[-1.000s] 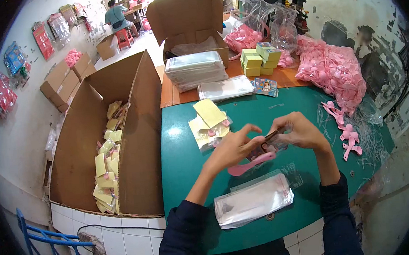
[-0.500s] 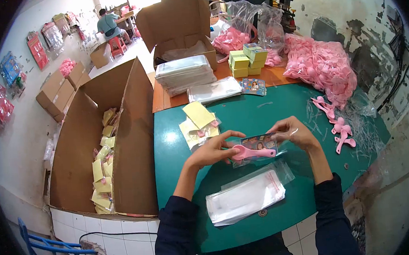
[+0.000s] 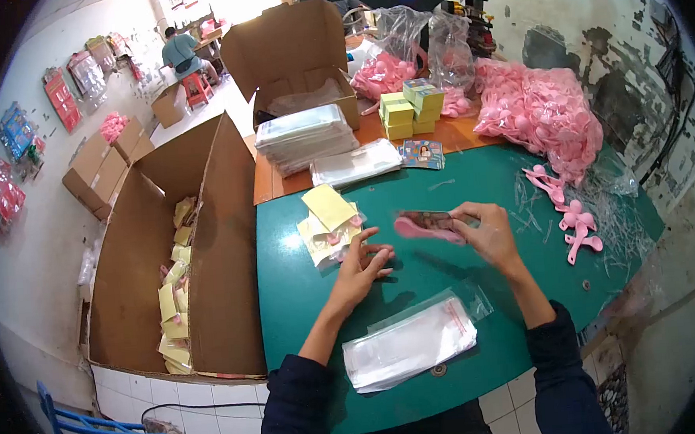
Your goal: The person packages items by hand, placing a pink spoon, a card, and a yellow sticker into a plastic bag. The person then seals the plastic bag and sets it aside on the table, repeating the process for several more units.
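Between the fingers of my right hand (image 3: pixel 486 233) is a pink spoon (image 3: pixel 422 229) with a printed card (image 3: pixel 428 214) against it; both are blurred, and a clear bag around them cannot be made out. My left hand (image 3: pixel 361 274) is free, its fingers apart over the green table, just right of a small pile of yellow-backed packets (image 3: pixel 330 218). Below the hands lies a stack of clear plastic bags (image 3: pixel 409 346). Several loose pink spoons (image 3: pixel 577 221) rest at the right of the table.
A tall cardboard box (image 3: pixel 221 250) holding packets stands left of the table. Along the back are bag stacks (image 3: pixel 301 135), yellow card blocks (image 3: pixel 412 109), printed cards (image 3: pixel 422 154) and a bulging bag of pink spoons (image 3: pixel 537 111). A person (image 3: pixel 181 53) sits far back.
My left hand has let go of the spoon and card and moved left and down. My right hand now holds them alone, lifted and tilted. The view has shifted slightly.
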{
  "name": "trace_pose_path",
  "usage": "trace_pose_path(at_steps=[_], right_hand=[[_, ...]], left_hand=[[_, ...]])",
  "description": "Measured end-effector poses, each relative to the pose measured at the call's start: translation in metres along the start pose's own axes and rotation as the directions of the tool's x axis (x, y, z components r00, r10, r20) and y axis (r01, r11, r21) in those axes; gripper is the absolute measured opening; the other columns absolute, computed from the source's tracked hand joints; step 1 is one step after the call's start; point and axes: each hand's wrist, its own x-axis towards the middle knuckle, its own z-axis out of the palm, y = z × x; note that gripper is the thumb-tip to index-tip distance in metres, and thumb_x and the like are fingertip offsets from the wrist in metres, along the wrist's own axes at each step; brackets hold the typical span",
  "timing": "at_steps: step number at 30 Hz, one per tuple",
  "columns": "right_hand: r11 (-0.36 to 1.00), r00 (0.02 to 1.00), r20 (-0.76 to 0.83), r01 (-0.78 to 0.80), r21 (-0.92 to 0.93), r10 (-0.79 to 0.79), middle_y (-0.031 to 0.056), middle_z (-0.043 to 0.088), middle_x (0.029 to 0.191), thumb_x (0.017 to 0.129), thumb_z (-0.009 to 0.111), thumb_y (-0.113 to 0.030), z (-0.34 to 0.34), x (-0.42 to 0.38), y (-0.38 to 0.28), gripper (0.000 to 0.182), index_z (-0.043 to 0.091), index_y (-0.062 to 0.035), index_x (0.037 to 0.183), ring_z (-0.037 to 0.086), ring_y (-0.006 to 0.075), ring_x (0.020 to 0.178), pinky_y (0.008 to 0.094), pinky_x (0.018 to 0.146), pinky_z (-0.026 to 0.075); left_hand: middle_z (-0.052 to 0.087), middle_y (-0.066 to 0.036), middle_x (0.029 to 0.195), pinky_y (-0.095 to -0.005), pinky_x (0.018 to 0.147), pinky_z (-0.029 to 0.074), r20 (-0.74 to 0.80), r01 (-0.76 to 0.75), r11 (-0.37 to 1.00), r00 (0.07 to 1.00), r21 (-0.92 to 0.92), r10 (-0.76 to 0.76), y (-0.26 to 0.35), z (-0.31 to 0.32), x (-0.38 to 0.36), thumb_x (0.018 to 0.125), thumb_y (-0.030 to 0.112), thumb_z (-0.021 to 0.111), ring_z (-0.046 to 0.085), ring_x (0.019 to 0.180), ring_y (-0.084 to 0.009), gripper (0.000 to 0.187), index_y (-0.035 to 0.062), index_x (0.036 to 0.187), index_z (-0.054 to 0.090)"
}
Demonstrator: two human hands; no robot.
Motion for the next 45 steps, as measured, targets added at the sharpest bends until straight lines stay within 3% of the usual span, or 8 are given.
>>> trace_pose_path(at_steps=[1,4,17,26,37,42,44,45], right_hand=[[0.989,0.989,-0.125,0.057,-0.135,-0.074,0.0119,0.066,0.076,0.079,0.064,-0.012,0.005,-0.004,-0.013,0.016,0.066,0.0026,0.083,0.064,0.0209,0.065,0.0287,0.062,0.051],[0.942,0.961,0.157,0.26,-0.214,-0.23,0.0157,0.063,0.101,0.079,0.065,-0.019,0.02,-0.015,-0.022,0.03,0.062,-0.0029,0.104,0.06,0.0294,0.094,0.035,0.078,0.049],[0.902,0.81,0.542,0.383,-0.197,-0.225,0.0106,0.05,0.094,0.072,0.071,-0.019,0.043,-0.033,-0.023,0.029,0.057,-0.007,0.094,0.049,0.0286,0.092,0.0373,0.079,0.041],[0.847,0.806,0.521,0.464,-0.259,-0.282,0.0088,0.048,0.088,0.071,0.067,-0.014,0.057,-0.042,-0.023,0.02,0.054,-0.0064,0.085,0.049,0.0257,0.088,0.0363,0.075,0.039],[0.799,0.745,0.49,0.583,-0.146,-0.454,0.0081,0.047,0.08,0.07,0.066,-0.01,0.065,-0.044,-0.023,0.016,0.053,-0.0059,0.078,0.05,0.0243,0.08,0.0354,0.071,0.039],[0.926,0.628,0.687,0.17,0.338,-0.366,0.0063,0.051,0.081,0.075,0.067,-0.013,0.012,-0.016,-0.033,0.016,0.054,-0.0045,0.079,0.052,0.0166,0.078,0.0286,0.07,0.044],[0.921,0.706,0.631,0.076,0.383,-0.321,0.0024,0.051,0.08,0.077,0.067,-0.014,-0.042,0.008,-0.002,0.017,0.054,-0.0039,0.079,0.051,0.0124,0.076,0.0254,0.07,0.043],[0.958,0.879,0.46,-0.015,0.288,-0.124,0.0016,0.052,0.081,0.076,0.067,-0.013,-0.071,0.014,0.019,0.016,0.054,-0.0034,0.078,0.051,0.0115,0.076,0.0242,0.071,0.043]], left_hand=[[0.054,-0.019,0.116,-0.0315,0.085,0.049,0.051,0.073,0.991,0.996,-0.115,-0.068,-0.002,0.0,-0.004,0.095,0.025,0.047,0.057,0.105,-0.0239,0.057,0.0103,0.14,0.016],[0.049,-0.026,0.121,-0.0393,0.09,0.047,0.247,0.314,0.855,0.942,-0.412,-0.227,0.013,0.013,-0.026,0.098,0.031,0.035,0.054,0.111,-0.0315,0.061,0.0142,0.143,-0.004],[0.059,-0.02,0.106,-0.0383,0.088,0.05,0.226,0.472,0.857,0.875,-0.206,-0.427,0.022,0.013,-0.043,0.096,0.012,0.036,0.06,0.1,-0.0284,0.059,0.0147,0.144,0.003],[0.056,-0.02,0.113,-0.0346,0.087,0.05,0.253,0.459,0.868,0.877,-0.192,-0.408,0.018,0.008,-0.047,0.097,0.02,0.039,0.06,0.099,-0.0236,0.064,0.0144,0.144,-0.004],[0.062,-0.01,0.096,-0.0296,0.082,0.052,0.127,0.254,0.942,0.965,-0.22,-0.23,0.007,0.014,-0.042,0.09,0.003,0.047,0.062,0.089,-0.017,0.053,0.011,0.139,0.028],[0.063,-0.012,0.101,-0.0247,0.079,0.05,0.031,0.248,0.926,0.968,-0.286,-0.25,0.014,0.016,-0.04,0.092,0.005,0.046,0.062,0.088,-0.014,0.034,0.0027,0.125,0.044],[0.063,-0.011,0.101,-0.0237,0.079,0.05,0.075,0.249,0.937,0.969,-0.247,-0.237,0.015,0.018,-0.041,0.092,0.006,0.046,0.062,0.087,-0.0128,0.028,0.0022,0.119,0.05],[0.063,-0.01,0.101,-0.0232,0.079,0.049,0.096,0.248,0.942,0.968,-0.226,-0.232,0.015,0.017,-0.041,0.093,0.007,0.046,0.062,0.086,-0.0122,0.025,0.002,0.117,0.053]])
